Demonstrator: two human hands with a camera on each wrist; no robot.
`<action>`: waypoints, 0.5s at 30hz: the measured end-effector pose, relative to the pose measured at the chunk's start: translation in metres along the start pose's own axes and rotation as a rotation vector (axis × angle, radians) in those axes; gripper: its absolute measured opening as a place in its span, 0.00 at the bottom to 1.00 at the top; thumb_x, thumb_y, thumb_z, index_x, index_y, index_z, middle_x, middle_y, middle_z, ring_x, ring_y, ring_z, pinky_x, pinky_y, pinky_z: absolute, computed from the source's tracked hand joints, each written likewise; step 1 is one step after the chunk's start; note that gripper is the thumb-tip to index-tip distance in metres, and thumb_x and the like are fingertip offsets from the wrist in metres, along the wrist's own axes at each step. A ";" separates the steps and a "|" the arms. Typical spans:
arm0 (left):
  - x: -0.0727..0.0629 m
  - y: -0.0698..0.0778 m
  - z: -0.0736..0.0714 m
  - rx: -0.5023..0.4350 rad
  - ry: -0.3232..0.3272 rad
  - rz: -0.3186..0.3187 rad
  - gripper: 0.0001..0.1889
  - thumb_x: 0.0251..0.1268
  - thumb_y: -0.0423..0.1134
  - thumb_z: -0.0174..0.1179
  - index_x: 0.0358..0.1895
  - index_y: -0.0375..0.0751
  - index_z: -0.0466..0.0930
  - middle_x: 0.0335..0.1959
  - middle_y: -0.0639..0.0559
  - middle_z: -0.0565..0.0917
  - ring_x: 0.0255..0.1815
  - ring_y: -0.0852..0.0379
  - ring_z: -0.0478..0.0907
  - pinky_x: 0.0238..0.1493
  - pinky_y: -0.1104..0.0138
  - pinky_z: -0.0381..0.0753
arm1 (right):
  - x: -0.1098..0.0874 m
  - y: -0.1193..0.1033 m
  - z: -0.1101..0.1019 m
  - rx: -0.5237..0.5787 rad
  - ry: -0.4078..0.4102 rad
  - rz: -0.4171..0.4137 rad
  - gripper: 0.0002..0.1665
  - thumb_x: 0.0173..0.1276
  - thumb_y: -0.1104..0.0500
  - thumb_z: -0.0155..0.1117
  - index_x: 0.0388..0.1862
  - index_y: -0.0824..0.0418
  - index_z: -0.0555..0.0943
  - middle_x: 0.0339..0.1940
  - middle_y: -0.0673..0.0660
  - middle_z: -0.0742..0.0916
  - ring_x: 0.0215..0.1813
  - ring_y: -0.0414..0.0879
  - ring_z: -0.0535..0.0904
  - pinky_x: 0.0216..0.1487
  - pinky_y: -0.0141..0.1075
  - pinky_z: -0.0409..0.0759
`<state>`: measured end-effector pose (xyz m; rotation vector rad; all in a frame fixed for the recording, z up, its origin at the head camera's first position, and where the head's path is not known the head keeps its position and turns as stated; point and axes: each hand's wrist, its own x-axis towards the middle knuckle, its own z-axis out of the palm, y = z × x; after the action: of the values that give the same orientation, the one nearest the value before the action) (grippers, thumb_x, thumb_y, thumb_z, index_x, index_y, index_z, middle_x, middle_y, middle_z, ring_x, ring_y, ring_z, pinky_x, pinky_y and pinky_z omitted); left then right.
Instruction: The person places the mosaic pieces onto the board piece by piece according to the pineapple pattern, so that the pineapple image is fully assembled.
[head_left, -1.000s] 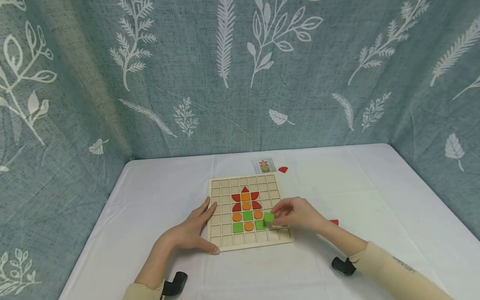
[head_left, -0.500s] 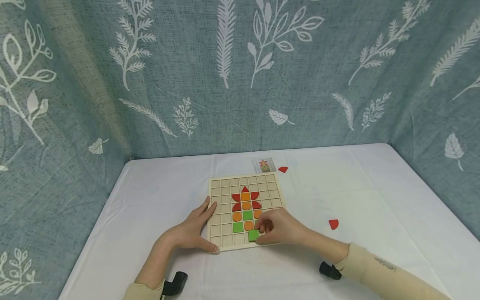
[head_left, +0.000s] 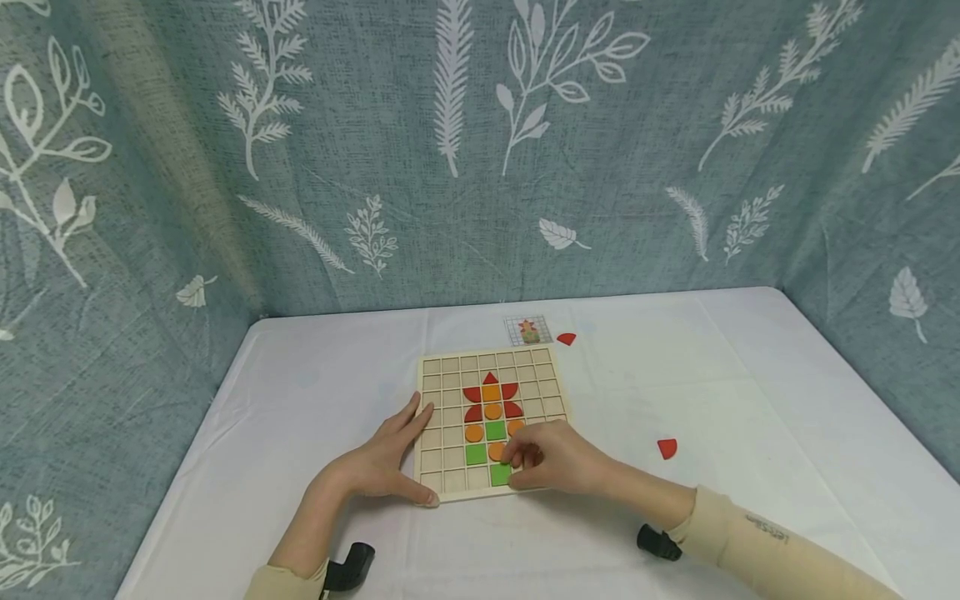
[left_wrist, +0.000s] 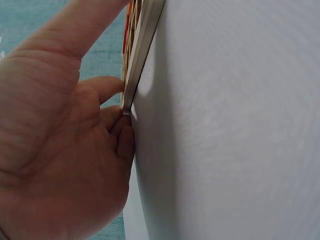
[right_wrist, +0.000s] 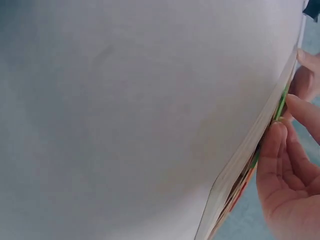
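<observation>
A wooden grid board lies on the table, with red, orange and green pieces set in its cells. My right hand pinches a green square tile at a bottom-row cell, below an orange disc. In the right wrist view the tile shows edge-on between thumb and fingers. My left hand rests at the board's left side, fingers spread along that edge and thumb at the front corner. From the left wrist, fingertips touch the board's side. My right hand hides the board's lower right cells.
A pattern card lies behind the board, beside a red quarter-round piece. Another red piece lies to the right on the white tablecloth. A patterned curtain hangs behind the table.
My right hand has carried the green square tile left and toward the front, from the board's right part to the bottom row, shifting slightly left at the end. My left hand stays put.
</observation>
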<state>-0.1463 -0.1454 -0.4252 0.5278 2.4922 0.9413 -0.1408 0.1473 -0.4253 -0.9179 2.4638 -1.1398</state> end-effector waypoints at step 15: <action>0.000 0.000 0.000 0.010 0.000 -0.009 0.66 0.37 0.54 0.80 0.78 0.38 0.46 0.79 0.39 0.37 0.77 0.34 0.37 0.69 0.38 0.51 | -0.055 0.042 -0.071 -0.035 0.069 0.160 0.13 0.58 0.58 0.74 0.42 0.56 0.84 0.38 0.47 0.86 0.36 0.39 0.78 0.39 0.32 0.81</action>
<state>-0.1467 -0.1451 -0.4250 0.5196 2.4981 0.9259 -0.1513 0.2447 -0.4120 -0.6865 2.5671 -1.0949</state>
